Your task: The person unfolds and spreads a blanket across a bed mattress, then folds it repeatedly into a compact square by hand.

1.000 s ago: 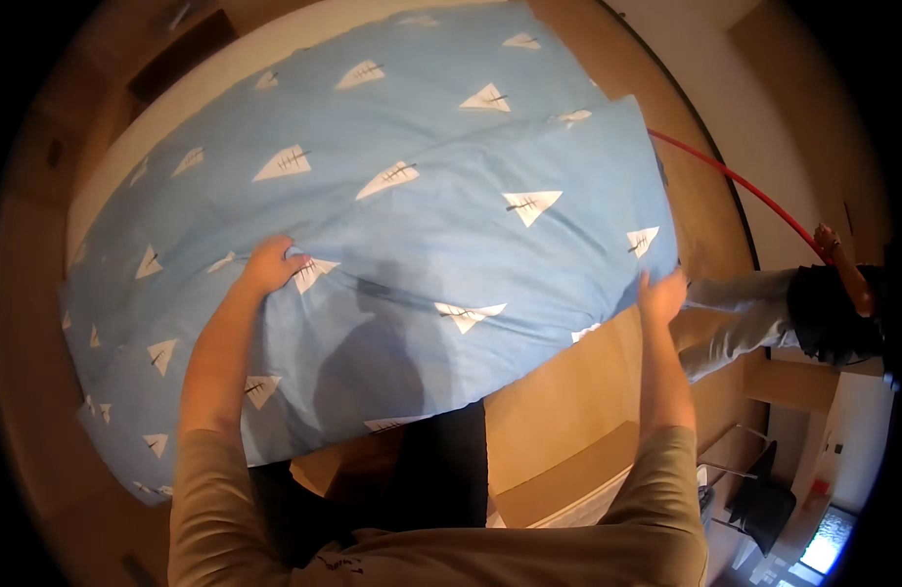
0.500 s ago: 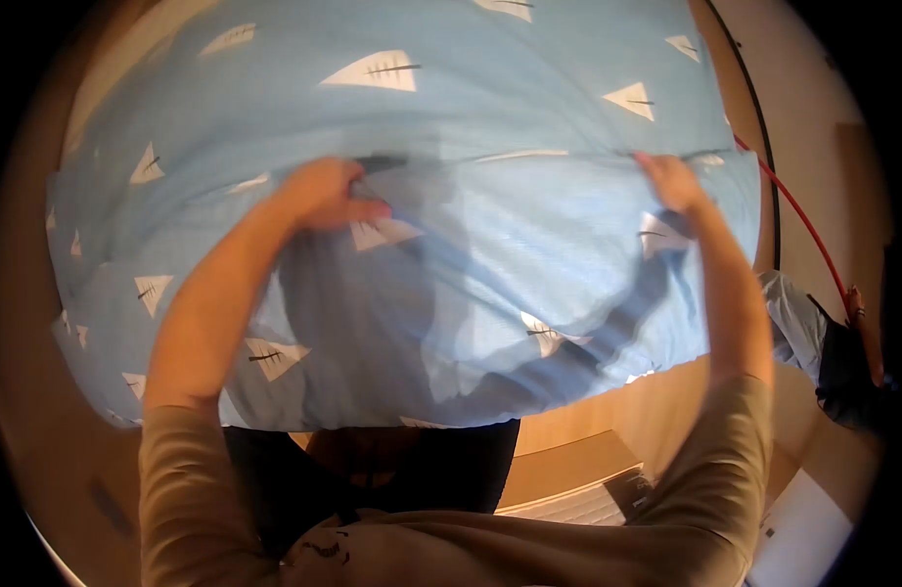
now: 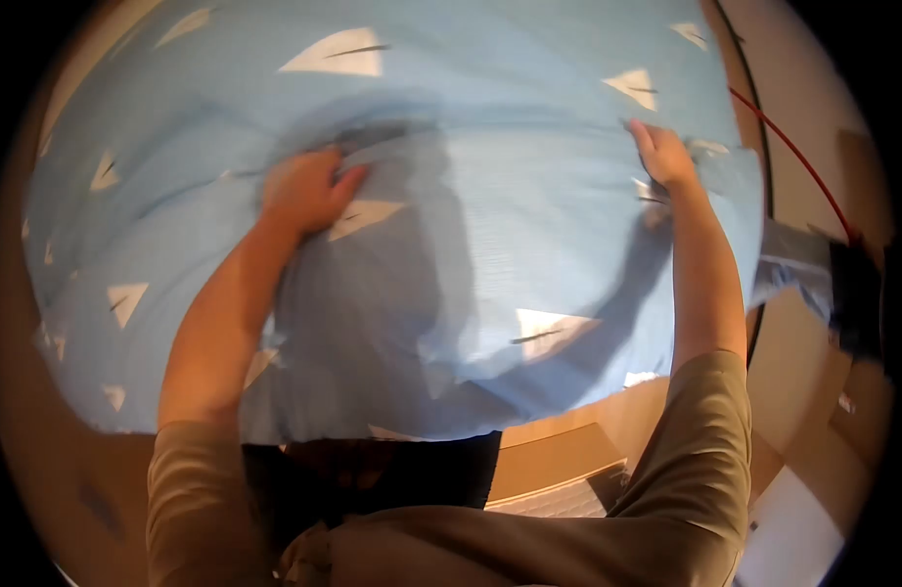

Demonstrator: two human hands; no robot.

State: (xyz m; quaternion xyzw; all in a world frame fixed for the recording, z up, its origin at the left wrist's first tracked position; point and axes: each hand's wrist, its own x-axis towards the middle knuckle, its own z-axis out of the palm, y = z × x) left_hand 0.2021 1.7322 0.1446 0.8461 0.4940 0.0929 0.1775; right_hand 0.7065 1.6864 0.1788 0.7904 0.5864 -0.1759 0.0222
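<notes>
A light blue cloth printed with white triangular shapes spreads across most of the view, and its near edge hangs close to my body. Left of the middle, my left hand is closed on a fold of this cloth, with the thumb pointing right. On the right, my right hand pinches the raised fold of the same cloth between thumb and fingers. A crease runs between the two hands. Shadows of my head and arm fall on the fabric.
At the right edge stands another person, of whom grey trousers and dark clothing show. A red curved tube reaches toward that person. Below the cloth lies a brown box-like object on the wooden floor.
My right hand has moved from the cloth's right edge inward and up to the fold. My left hand has shifted slightly up and right. The view has come closer to the cloth.
</notes>
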